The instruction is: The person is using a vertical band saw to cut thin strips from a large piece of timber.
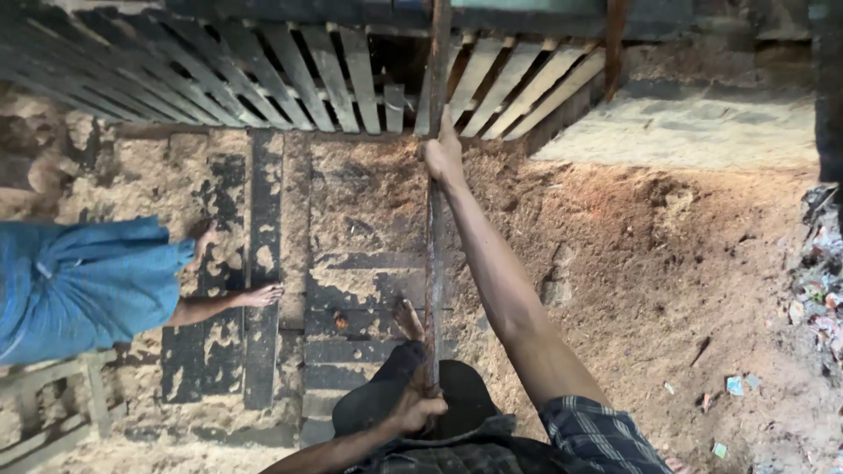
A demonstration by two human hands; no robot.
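Left hand, nearest, closed round the lower end of a long wooden plank standing on edge; right hand, arm outstretched, grips it farther up; beyond, sawdust-covered floor; another person's bare foot at left; slatted wooden racks farthest.

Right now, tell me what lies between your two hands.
In the head view, the long dark pole runs between the right hand and left hand, both gripping it; a bare foot rests beside it.
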